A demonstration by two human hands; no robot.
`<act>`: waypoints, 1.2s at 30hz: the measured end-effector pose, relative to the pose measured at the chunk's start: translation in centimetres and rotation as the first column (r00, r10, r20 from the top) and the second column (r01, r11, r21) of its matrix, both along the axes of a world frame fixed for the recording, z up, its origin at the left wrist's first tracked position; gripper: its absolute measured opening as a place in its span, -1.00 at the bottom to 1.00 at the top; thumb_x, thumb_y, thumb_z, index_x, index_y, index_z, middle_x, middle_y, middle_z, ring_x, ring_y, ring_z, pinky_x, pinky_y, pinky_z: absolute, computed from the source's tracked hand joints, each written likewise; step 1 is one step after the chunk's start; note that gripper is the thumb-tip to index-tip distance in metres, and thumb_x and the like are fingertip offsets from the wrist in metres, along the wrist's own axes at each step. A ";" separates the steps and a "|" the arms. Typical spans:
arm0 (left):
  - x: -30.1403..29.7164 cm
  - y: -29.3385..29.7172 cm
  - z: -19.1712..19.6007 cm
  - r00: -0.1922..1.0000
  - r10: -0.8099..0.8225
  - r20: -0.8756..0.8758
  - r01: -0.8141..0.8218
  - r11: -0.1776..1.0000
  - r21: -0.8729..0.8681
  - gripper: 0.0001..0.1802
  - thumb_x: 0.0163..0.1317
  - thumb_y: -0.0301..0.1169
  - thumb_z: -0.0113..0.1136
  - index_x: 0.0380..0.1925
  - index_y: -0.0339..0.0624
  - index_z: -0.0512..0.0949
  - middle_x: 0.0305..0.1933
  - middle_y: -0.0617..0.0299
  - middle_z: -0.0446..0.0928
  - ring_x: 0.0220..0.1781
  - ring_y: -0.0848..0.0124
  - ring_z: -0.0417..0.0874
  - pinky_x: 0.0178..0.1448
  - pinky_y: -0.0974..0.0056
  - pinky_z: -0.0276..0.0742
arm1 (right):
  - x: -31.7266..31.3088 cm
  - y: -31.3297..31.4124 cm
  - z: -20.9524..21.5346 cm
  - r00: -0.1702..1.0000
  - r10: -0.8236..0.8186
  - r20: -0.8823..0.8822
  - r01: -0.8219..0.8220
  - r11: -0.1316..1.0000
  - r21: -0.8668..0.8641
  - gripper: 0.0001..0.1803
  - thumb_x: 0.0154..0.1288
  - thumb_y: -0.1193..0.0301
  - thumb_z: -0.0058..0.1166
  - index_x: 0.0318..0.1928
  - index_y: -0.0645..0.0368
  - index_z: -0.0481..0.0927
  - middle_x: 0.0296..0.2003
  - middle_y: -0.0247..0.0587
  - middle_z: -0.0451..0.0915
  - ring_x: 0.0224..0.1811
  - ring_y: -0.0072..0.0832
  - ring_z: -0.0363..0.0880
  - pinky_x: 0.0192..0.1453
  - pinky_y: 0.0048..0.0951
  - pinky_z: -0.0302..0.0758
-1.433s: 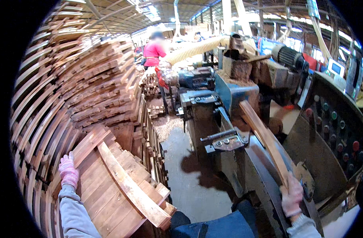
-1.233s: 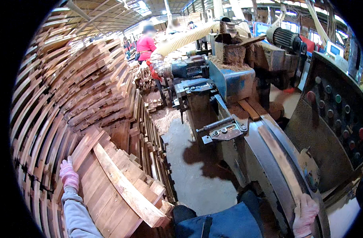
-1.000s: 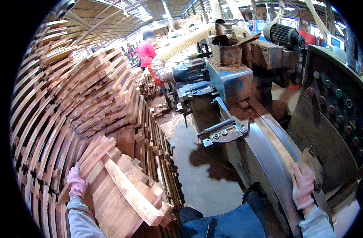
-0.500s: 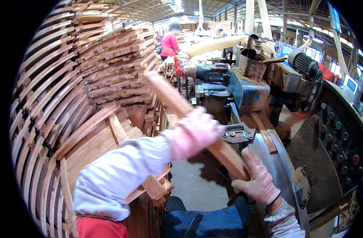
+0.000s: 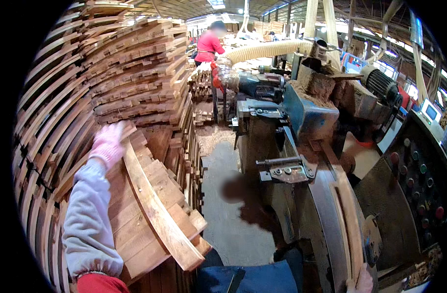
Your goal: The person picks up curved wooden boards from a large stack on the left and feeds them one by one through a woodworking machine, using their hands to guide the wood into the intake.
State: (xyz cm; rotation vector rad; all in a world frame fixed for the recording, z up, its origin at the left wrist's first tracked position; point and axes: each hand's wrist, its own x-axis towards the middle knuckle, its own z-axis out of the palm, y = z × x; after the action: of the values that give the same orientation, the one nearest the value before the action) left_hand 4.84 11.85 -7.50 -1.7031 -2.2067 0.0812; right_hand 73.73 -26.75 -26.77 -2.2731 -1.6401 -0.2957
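The left hand (image 5: 107,145) clasps the upper end of a curved slat (image 5: 155,215) whose long axis runs toward 5 o'clock over the stack (image 5: 135,234). The right hand (image 5: 361,283) pinches another slat (image 5: 348,229) on the machine (image 5: 301,146), rising toward 12.

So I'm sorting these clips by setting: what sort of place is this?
Most likely a woodworking factory. Tall stacks of curved brown wooden slats fill the left, a heavy blue-grey shaping machine caked in sawdust stands on the right, and a pale ribbed dust-extraction hose runs into it.
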 end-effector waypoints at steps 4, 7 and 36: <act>-8.8 -3.0 -2.1 0.945 0.325 -0.040 -0.327 0.943 -0.055 0.06 0.09 -0.31 0.42 0.60 -0.04 0.11 0.47 -0.02 0.39 0.50 0.02 0.42 0.53 -0.02 0.40 | 2.1 10.4 -1.2 0.964 -0.116 -0.238 0.149 0.981 0.128 -0.14 0.20 0.58 0.19 0.56 0.33 0.29 0.35 0.22 0.51 0.37 0.06 0.48 0.52 -0.12 0.33; -10.5 -4.1 -3.5 0.945 0.325 -0.018 -0.326 0.945 -0.034 -0.02 0.12 -0.28 0.45 0.55 -0.06 0.20 0.41 0.00 0.44 0.46 0.03 0.46 0.47 -0.03 0.44 | 2.9 20.5 -2.0 0.984 0.130 -0.119 -0.069 0.906 0.417 -0.21 0.24 0.55 0.20 0.51 0.37 0.36 0.35 0.21 0.54 0.38 0.11 0.51 0.49 -0.04 0.40; -7.7 -7.4 -1.7 0.977 0.078 -0.196 -0.010 0.945 0.328 -0.24 0.04 -0.45 0.43 0.33 0.10 0.49 0.14 0.10 0.57 0.30 0.14 0.57 0.39 0.02 0.46 | 1.9 21.1 0.9 0.941 0.321 0.102 -0.335 0.924 0.183 -0.58 0.25 0.47 0.18 0.14 0.21 0.62 0.07 0.04 0.64 0.11 0.12 0.59 0.24 0.03 0.52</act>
State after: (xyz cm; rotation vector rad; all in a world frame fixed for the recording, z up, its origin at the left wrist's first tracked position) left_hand -2.87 4.46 -9.21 -1.3983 -1.9769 -0.0882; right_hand 75.63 -5.69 -25.88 -1.8243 -1.8992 -0.4383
